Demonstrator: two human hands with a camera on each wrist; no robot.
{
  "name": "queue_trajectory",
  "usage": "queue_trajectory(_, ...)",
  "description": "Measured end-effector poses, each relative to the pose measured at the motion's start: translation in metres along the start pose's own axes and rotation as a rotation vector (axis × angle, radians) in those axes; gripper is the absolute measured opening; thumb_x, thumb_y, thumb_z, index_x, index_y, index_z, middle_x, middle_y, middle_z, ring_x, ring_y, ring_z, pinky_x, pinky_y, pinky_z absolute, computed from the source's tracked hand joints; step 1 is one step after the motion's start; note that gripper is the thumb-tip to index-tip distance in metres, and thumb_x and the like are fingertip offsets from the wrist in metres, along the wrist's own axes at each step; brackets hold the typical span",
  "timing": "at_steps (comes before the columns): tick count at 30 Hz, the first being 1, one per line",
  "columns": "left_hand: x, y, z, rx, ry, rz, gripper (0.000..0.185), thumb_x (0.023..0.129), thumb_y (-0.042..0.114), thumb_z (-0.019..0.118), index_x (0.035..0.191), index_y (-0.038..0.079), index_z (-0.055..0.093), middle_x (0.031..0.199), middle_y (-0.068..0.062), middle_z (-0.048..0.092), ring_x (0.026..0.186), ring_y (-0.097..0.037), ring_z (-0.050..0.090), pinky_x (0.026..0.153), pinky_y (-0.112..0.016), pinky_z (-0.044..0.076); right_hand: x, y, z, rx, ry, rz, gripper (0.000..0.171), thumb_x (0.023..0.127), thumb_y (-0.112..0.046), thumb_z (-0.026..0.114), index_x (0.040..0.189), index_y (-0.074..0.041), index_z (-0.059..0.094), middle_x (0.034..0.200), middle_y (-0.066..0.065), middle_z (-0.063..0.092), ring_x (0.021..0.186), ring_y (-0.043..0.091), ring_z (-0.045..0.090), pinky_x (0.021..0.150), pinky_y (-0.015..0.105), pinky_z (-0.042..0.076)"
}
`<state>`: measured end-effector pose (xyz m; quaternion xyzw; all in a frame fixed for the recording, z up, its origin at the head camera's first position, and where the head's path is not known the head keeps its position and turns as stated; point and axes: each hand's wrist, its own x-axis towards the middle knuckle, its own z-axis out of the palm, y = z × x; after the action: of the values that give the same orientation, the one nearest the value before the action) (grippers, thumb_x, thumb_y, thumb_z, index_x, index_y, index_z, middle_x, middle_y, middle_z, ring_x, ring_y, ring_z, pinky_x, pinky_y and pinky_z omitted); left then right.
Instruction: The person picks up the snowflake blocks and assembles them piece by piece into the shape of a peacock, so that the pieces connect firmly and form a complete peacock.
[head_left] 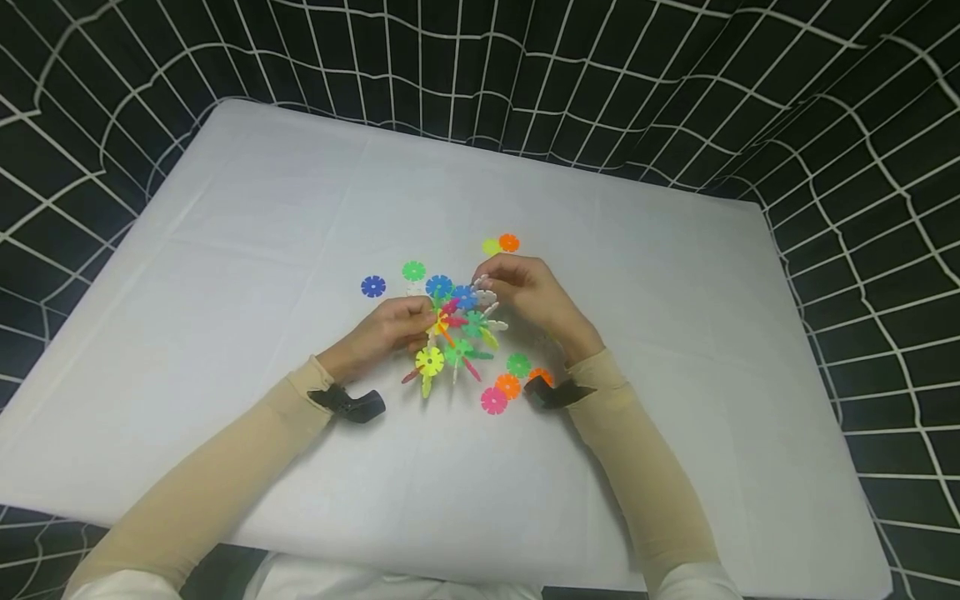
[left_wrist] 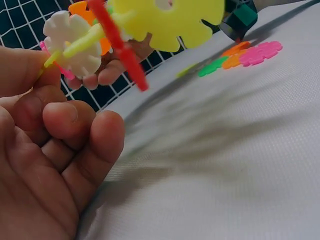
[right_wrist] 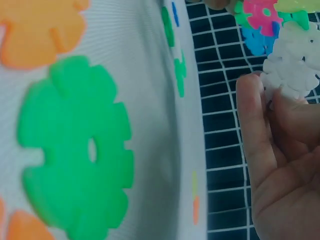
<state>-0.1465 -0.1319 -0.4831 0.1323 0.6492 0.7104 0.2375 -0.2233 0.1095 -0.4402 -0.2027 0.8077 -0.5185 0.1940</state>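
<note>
A cluster of interlocked snowflake discs [head_left: 457, 329] in many colours is held just above the white table [head_left: 225, 250]. My left hand [head_left: 390, 327] grips its left side; in the left wrist view curled fingers [left_wrist: 75, 135] sit under a white disc [left_wrist: 72, 42], a red piece [left_wrist: 120, 47] and a big yellow disc [left_wrist: 170, 20]. My right hand [head_left: 525, 292] pinches a white disc [head_left: 484, 293] at the cluster's upper right; the right wrist view shows that white disc [right_wrist: 292, 62] at the fingertips [right_wrist: 250, 100].
Loose discs lie around: blue [head_left: 372, 286], green [head_left: 413, 270], yellow [head_left: 491, 247] and orange [head_left: 509, 242] farther away; green [head_left: 517, 364], orange [head_left: 507, 385] and pink [head_left: 493, 401] nearer me. A black netted backdrop [head_left: 675, 83] surrounds the table.
</note>
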Motion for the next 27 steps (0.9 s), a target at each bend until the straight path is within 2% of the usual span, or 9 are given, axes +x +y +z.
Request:
queue_trajectory(10,0.0009,-0.0027,-0.0019,0.029,0.025,0.033,0.021,0.106,0.016,0.045,0.088,0.007,0.050,0.069,-0.002,0.043,0.069,-0.015,0.045,0.069,-0.024,0.040,0.0000,0.0012,-0.0016,0.030,0.030,-0.020,0.012,0.096,-0.003,0.064,0.105,-0.002,0.072,0.099,0.003,0.070,0.096,0.019,0.062,0.094,0.031,0.053)
queue_trajectory(16,0.0012,-0.0026,-0.0008,-0.004,0.052,0.049,0.018,0.105,0.013,0.047,0.089,0.006,0.050,0.066,0.001,0.045,0.058,-0.014,0.050,0.059,-0.024,0.045,-0.0025,-0.0027,-0.0022,0.003,0.048,-0.021,0.012,0.096,-0.002,0.064,0.104,-0.003,0.073,0.100,0.007,0.071,0.093,0.019,0.066,0.093,0.033,0.055)
queue_trajectory(23,0.0020,-0.0025,-0.0003,0.043,0.102,0.041,0.019,0.104,0.013,0.050,0.086,0.007,0.051,0.065,0.003,0.047,0.065,-0.012,0.047,0.068,-0.023,0.041,-0.0030,-0.0058,-0.0005,-0.046,0.071,-0.019,0.012,0.095,-0.001,0.066,0.103,-0.003,0.075,0.101,0.012,0.073,0.089,0.018,0.069,0.092,0.033,0.058)
queue_trajectory(27,0.0022,-0.0023,-0.0001,0.048,0.119,0.034,0.018,0.104,0.012,0.050,0.087,0.008,0.051,0.065,0.004,0.047,0.065,-0.011,0.047,0.067,-0.023,0.040,-0.0021,-0.0045,0.0002,-0.033,0.077,-0.020,0.012,0.094,0.000,0.067,0.102,-0.003,0.075,0.099,0.012,0.073,0.087,0.017,0.070,0.090,0.030,0.059)
